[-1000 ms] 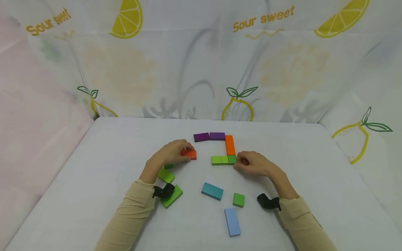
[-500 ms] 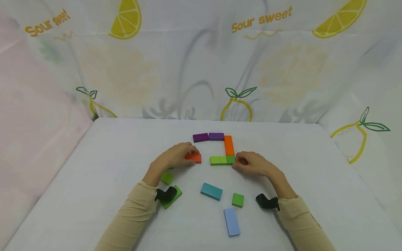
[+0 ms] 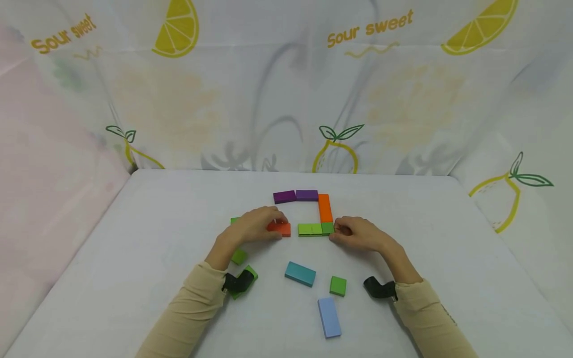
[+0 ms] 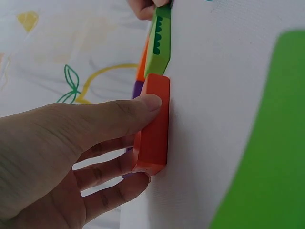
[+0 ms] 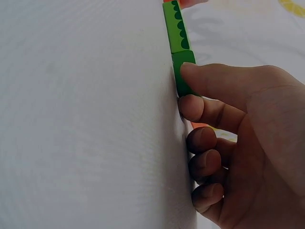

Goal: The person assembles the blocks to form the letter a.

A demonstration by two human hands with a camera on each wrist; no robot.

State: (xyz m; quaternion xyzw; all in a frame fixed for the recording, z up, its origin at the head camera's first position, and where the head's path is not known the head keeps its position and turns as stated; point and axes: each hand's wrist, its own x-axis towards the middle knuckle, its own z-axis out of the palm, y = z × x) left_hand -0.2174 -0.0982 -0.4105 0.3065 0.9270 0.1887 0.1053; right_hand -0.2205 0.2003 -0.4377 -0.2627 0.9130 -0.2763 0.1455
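My left hand (image 3: 255, 224) grips a red block (image 3: 282, 229), thumb on its near face and fingers behind it. A small gap in the head view parts the red block from a light green block (image 3: 310, 229) with dark green scallops (image 5: 180, 26) on its side. Touching that block's right end is a small dark green block (image 3: 328, 228). My right hand (image 3: 358, 232) holds the dark green block, its thumb on the near face and a curled index finger at the end. An orange block (image 3: 325, 208) runs back from there to a violet block (image 3: 307, 195).
A dark purple block (image 3: 284, 197) lies left of the violet one. Nearer lie a teal block (image 3: 300, 274), a green square block (image 3: 337, 286) and a light blue block (image 3: 329, 318). Several green blocks (image 3: 239, 256) lie around the left forearm, partly hidden by it.
My left hand has carried the red block rightward and slightly nearer, toward the light green block's left end. My right hand stays at the dark green block.
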